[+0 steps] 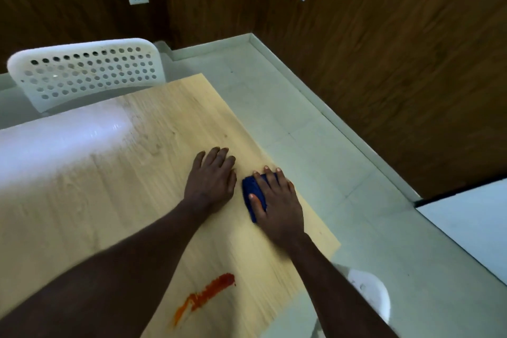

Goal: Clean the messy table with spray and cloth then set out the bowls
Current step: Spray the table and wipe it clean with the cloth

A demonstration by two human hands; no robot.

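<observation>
I am looking at the small dark blue folded cloth (253, 190), which is lying near the right edge of the pale wood-grain worktop (109, 200), mostly covered by my right hand (277, 206). That hand is pressing down on it with flat, spread fingers rather than gripping it, the thumb lying across the fabric. I am judging the cloth to be soft, light and limp, likely to bunch or slide under the palm, so I would be keeping broad flat pressure on its middle while wiping and pinching it by a folded edge only to lift it. My left hand (212, 178) is resting just beside it, fingers straight and holding nothing, bracing on the bare wood. Nearer to me a red-orange smear (208, 293) is sitting on the worktop, well apart from the cloth, so the wiping is not finished. Beyond the far edge a white plastic chair with a perforated back (87, 71) is standing on the pale tiled floor (301, 107). I am seeing no spray bottle and no bowls.
</observation>
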